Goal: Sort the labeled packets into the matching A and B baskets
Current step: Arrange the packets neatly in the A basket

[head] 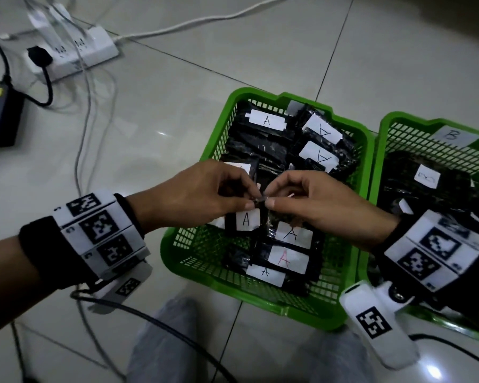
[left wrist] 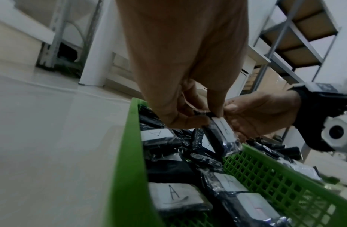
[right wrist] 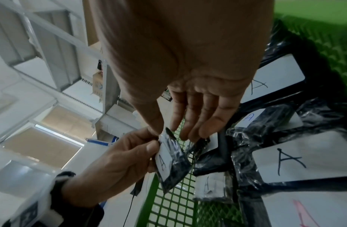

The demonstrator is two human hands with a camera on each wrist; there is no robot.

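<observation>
A packet (head: 242, 221) hangs straight down from the pinch, long axis vertical, right over the A basket (head: 194, 252). Left hand (head: 194, 194) and right hand (head: 310, 200) both nip its top edge. About 8 A labels below it, 2 baskets; B basket (head: 385, 134) off right

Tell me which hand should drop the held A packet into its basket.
Left, probably. The left hand pinches the packet above the A basket; the right hand only pinches its top edge.
</observation>
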